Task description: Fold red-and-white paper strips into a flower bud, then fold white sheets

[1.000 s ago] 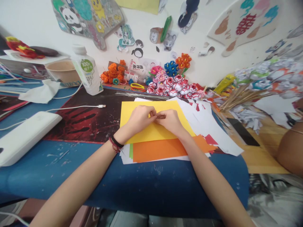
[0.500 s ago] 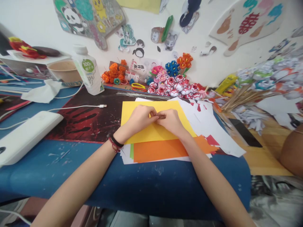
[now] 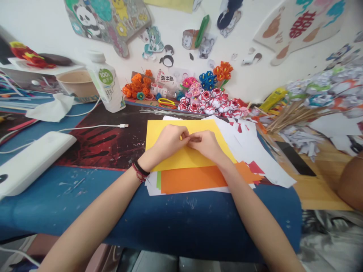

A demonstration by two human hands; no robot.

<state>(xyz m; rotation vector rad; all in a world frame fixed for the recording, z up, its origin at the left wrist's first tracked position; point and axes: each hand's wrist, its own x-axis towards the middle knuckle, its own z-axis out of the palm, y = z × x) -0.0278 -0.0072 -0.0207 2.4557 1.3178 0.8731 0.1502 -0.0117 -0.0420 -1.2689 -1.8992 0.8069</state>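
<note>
A yellow sheet (image 3: 159, 128) lies on an orange sheet (image 3: 193, 180), with white paper (image 3: 255, 151) under and to the right of them. Over the yellow sheet, my left hand (image 3: 171, 140) is closed, thumb and fingers pinched together. My right hand (image 3: 206, 143) meets it from the right, its fingers also pinched. The fingertips of both hands touch or nearly touch. Whatever lies between them is hidden or too small to make out.
A white bottle (image 3: 106, 85) and a bowl (image 3: 78, 85) stand back left, near a white power bank (image 3: 36, 162) and a cable plug (image 3: 124, 125). Craft flowers (image 3: 210, 100) line the wall. At the right are sticks (image 3: 292, 115) and a person's bare limb (image 3: 351, 181).
The view has shifted very slightly. My right hand's fingers have moved a little against the left fingertips; otherwise both hands keep their place over the yellow sheet.
</note>
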